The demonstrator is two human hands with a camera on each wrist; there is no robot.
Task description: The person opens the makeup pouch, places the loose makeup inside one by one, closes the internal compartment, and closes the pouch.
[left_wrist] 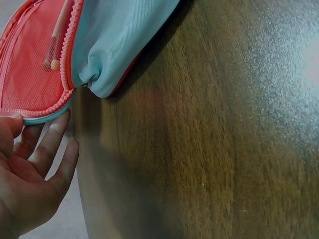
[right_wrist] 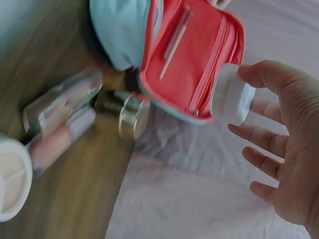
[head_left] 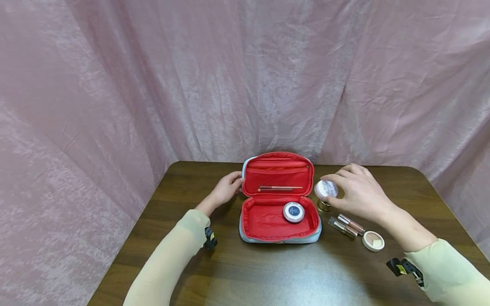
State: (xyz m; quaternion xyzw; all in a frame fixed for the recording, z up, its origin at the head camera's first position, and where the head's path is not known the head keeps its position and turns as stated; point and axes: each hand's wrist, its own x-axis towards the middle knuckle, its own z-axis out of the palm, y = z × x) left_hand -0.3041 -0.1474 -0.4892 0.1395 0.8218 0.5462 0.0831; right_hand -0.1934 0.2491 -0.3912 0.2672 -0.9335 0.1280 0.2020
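Observation:
A light blue makeup bag (head_left: pixel 264 223) with a red lining stands open on the table, its lid upright. My left hand (head_left: pixel 226 189) pinches the lid's left edge, thumb in front and fingers behind, as the left wrist view shows. Two thin makeup brushes (head_left: pixel 281 188) sit behind mesh inside the lid. In the bag's base, toward the right, lies a round white container (head_left: pixel 294 212) with a dark blue label. Just right of the bag, my right hand (head_left: pixel 361 193) grips a small round white jar (right_wrist: pixel 232 94) between thumb and fingers, raised above the table.
Below the raised jar stands a short gold container (right_wrist: pixel 132 114). Nearer the front lie a clear slim case (head_left: pixel 342 228), a pinkish tube (head_left: pixel 351 224) and a round three-shade palette (head_left: pixel 373 241). Pink curtains (head_left: pixel 214 85) hang behind the wooden table (head_left: pixel 268 272).

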